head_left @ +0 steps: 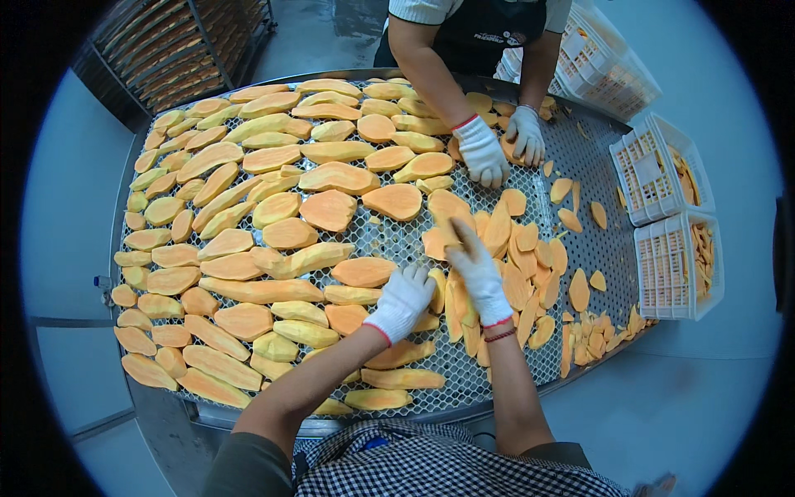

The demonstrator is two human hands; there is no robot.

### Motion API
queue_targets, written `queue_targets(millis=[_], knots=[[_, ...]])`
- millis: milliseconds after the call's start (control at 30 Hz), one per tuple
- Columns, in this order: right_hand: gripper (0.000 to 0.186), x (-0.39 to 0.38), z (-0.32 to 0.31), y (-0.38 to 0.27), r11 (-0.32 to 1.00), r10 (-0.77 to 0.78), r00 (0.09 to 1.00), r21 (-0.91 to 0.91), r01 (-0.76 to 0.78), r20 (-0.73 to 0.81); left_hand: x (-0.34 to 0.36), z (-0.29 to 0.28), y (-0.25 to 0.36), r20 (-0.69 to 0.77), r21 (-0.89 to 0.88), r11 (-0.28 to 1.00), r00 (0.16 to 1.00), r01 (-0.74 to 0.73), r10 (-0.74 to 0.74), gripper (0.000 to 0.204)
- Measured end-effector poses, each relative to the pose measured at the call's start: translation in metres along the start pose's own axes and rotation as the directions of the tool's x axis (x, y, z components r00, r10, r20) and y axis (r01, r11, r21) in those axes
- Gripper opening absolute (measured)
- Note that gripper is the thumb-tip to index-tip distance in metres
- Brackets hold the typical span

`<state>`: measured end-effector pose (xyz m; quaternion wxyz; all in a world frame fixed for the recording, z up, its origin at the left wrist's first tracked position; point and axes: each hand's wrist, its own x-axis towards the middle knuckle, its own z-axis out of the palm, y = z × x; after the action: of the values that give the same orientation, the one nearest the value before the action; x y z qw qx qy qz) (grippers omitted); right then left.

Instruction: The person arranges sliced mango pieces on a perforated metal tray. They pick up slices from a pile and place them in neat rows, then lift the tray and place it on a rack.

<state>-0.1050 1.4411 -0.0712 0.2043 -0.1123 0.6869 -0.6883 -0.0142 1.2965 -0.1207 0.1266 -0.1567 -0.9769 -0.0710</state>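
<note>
My left hand [404, 300], in a white knit glove, rests on the sweet potato slices [364, 272] with its fingers slightly apart and nothing seen in its grasp. To its right, my gloved right hand [478, 277] reaches over a heap of overlapping slices [515, 286]. Motion smears its fingers, so any slice in them cannot be made out. The orange and yellow slices lie on a mesh tray [451, 360]. Left of my hands they spread in a single layer of close rows; the heap lies loosely piled.
Across the table a co-worker's two gloved hands [483, 153] handle slices. A perforated metal surface [600, 248] at the right carries scattered slices and small pieces. White plastic crates [667, 269] with offcuts stand beyond it. A rack of loaded trays [170, 50] is at the far left.
</note>
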Motion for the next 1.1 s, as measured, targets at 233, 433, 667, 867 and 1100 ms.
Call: queue_targets(millis=[233,433,667,867,1100], knots=[[0.061,0.042,0.067,0.051,0.606,-0.173,0.969,-0.757,0.245,0.175,-0.046,-0.027,-0.019,0.026,-0.268,0.939,0.976,0.216,-0.217,0.029],[0.046,0.051,0.08,0.075,0.662,-0.269,0.954,-0.693,0.285,0.135,-0.032,-0.033,-0.058,-0.033,-0.065,0.936,0.937,0.345,-0.347,0.065],[0.048,0.03,0.024,0.042,0.32,-0.233,0.969,-0.947,-0.007,-0.085,-0.033,-0.008,-0.076,-0.004,0.077,0.937,0.94,0.34,-0.34,0.06],[0.056,0.035,-0.014,0.047,0.545,0.003,1.0,-0.838,0.013,0.018,-0.024,-0.011,-0.074,0.037,0.094,0.938,0.94,0.334,-0.339,0.059],[0.054,0.025,-0.006,0.024,0.544,0.081,0.997,-0.838,-0.029,0.019,-0.024,-0.017,-0.072,0.077,0.102,0.934,0.934,0.341,-0.35,0.058]])
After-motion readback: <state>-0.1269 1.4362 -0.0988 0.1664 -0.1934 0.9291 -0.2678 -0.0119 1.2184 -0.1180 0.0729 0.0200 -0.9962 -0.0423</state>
